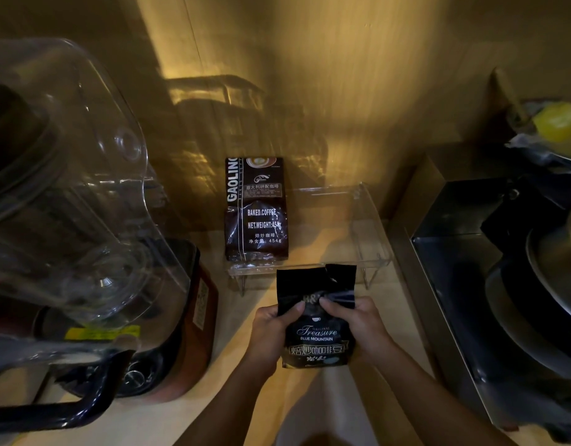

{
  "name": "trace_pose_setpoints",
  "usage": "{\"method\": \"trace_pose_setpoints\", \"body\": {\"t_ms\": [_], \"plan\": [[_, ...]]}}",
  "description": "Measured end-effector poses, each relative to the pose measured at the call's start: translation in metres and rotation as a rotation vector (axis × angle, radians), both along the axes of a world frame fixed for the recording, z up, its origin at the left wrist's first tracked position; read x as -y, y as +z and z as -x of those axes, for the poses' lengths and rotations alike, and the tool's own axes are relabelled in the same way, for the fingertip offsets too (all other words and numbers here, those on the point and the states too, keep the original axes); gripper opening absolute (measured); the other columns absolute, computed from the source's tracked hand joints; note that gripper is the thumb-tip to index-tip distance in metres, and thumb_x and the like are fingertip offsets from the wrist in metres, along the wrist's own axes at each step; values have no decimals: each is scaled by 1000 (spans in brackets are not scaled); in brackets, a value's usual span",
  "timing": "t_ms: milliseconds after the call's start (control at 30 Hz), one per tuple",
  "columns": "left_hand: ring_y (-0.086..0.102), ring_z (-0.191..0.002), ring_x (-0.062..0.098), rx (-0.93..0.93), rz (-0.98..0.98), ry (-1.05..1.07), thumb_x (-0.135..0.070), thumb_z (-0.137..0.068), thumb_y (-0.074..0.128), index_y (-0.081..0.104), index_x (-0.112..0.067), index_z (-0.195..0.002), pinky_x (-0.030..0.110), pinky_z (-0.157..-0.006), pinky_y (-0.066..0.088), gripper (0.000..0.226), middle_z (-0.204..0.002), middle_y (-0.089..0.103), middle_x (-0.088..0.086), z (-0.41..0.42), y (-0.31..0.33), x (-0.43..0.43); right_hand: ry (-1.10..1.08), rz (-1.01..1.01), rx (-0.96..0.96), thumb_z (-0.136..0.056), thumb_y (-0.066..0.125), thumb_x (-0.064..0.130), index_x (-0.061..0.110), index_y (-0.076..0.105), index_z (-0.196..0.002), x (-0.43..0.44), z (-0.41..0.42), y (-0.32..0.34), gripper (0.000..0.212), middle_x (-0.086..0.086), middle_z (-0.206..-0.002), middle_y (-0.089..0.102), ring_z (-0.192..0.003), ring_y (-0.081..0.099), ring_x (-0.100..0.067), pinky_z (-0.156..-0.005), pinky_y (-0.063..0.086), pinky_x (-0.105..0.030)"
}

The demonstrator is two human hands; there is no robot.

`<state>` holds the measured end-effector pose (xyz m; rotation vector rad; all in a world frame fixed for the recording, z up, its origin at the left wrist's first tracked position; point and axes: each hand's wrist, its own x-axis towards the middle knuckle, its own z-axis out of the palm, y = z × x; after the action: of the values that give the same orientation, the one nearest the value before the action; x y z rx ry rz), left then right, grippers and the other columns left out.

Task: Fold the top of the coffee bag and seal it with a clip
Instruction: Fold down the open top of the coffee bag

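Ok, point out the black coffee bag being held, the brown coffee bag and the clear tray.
black coffee bag (pixel 319 333), head view, printed front.
brown coffee bag (pixel 257 209), head view, front label.
clear tray (pixel 372 226), head view, right wall.

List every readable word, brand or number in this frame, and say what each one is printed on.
"Treasure", "BLUE MOUNTAIN": black coffee bag held in both hands.
"GAOLIN", cut off by a fold: brown coffee bag in the clear tray.
"BAKED.COFFEE", "NET.WEIGHT:454g", "454g": same brown bag.
Yellow sticker on the blender: too blurred.
Chinese lines on both bags: not read.
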<state>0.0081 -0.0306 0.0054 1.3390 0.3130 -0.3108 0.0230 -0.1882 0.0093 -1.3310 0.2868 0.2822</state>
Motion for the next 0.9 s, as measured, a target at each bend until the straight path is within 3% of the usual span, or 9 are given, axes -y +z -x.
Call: {"method": "trace_pose_setpoints", "body": {"t_ms": [133,233,367,433,533,633,700,767,900], "plan": [[70,-80,25,6,-16,-100,-14,-68,71,71,-8,-88,24,-61,55,21,-85,76,9,-5,2,-9,106,-8,-22,-67,74,3,9,72,-75,7,-3,0,10,-9,-72,75,-68,71,-24,-53,55,-24],[69,-83,22,-7,0,-137,-18,-63,72,72,-11,-89,24,-66,53,26,-84,76,5,-9,2,-18,251,65,-46,-60,77,4,7,71,-84,18,-10,2,25,-8,-80,76,-78,70,-27,-64,56,-30],[64,-91,23,-52,-28,-50,-30,-69,69,71,-5,-88,29,-77,44,31,-92,74,11,-9,4,-22,213,84,29,-60,73,5,-7,68,-84,32,-14,3,28,-13,-88,71,-84,66,-30,-74,53,-34],[59,-90,19,-59,-100,14,-29,-69,71,67,1,-91,28,-74,40,37,-97,68,13,-9,9,-22,208,62,75,-61,71,4,-6,69,-82,33,-12,4,24,-6,-90,70,-86,66,-23,-71,55,-27],[62,-61,0,-41,-193,-57,-21,-74,70,68,-9,-65,26,-64,36,15,-63,70,-8,-13,20,-24,202,46,73,-63,70,0,6,72,-77,31,-10,6,15,4,-83,72,-79,69,-12,-63,54,-19],[48,-41,3,-85,-189,-99,-16,-78,68,58,-20,-52,22,-50,33,28,-43,59,-13,-15,25,-27,223,57,69,-66,70,-4,12,73,-76,29,-10,8,19,9,-76,75,-75,69,-10,-58,53,-18],[43,-37,4,-155,-64,-68,-10,-78,66,54,-18,-54,20,-42,36,28,-40,55,-9,-13,25,-25,217,75,32,-65,71,-3,12,73,-76,28,-11,7,19,6,-75,76,-74,70,-13,-58,53,-20],[49,-36,5,-231,46,-20,-8,-80,64,52,-15,-61,19,-37,41,23,-43,59,-5,-11,25,-20,188,97,-14,-64,73,-2,10,73,-78,27,-12,6,18,0,-79,76,-76,70,-18,-62,52,-26],[60,-42,8,-277,76,-9,-8,-76,70,57,-12,-77,17,-35,44,13,-56,68,-1,-9,32,-15,150,87,-17,-64,74,1,11,72,-81,22,-8,5,20,-3,-80,76,-77,70,-20,-64,52,-29]]}}
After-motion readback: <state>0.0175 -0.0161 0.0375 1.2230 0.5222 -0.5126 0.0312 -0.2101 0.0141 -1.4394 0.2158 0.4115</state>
